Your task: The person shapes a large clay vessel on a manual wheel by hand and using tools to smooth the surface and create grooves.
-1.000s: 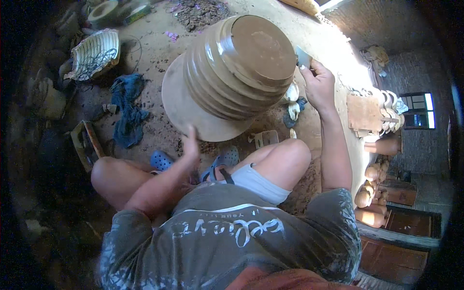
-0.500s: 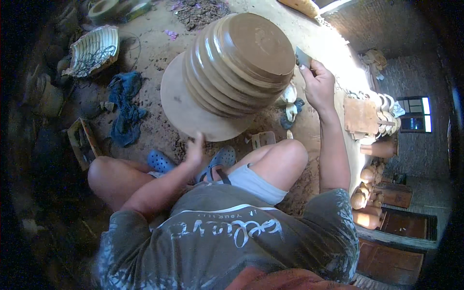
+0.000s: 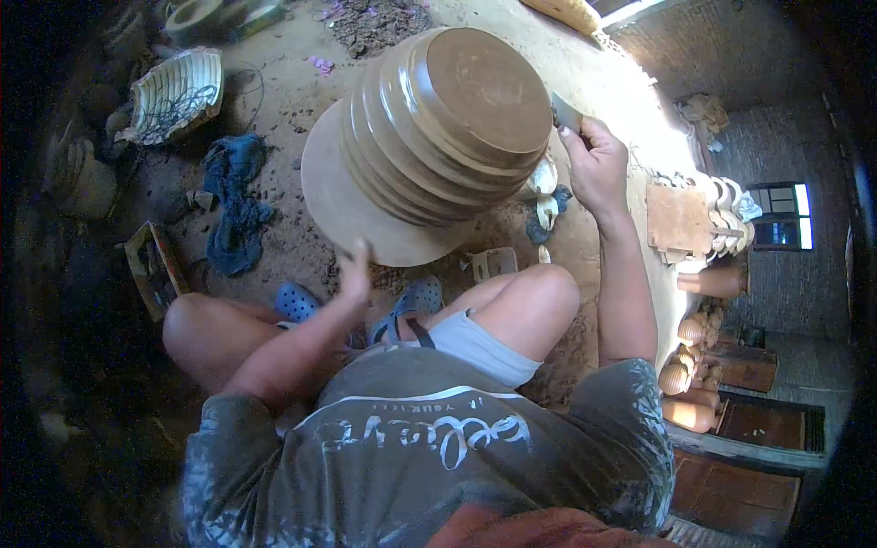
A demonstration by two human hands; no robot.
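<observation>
A large wet clay pot (image 3: 402,128) with ribbed sides stands on a round wheel disc (image 3: 338,201) in front of me. Its upper face is flat, smooth and shiny. My right hand (image 3: 598,169) is closed on a thin flat scraper (image 3: 566,113), pinched between thumb and fingers, with its edge at the pot's upper right rim. Whether the blade touches the clay is hard to tell. At the near left edge of the disc is my left hand (image 3: 354,272), blurred, with fingers stretched toward the rim and nothing seen in them.
A dark blue cloth (image 3: 236,205) and a ribbed pale shard (image 3: 178,96) with wire lie on the left. A wooden frame (image 3: 155,269) stands near my left knee. Clay lumps (image 3: 379,27) lie behind the pot; stacked pots (image 3: 690,365) line the right side.
My left hand has moved slightly left along the disc's near edge. The scraper stays at the pot's rim in my right hand, and the glints on the clay have shifted.
</observation>
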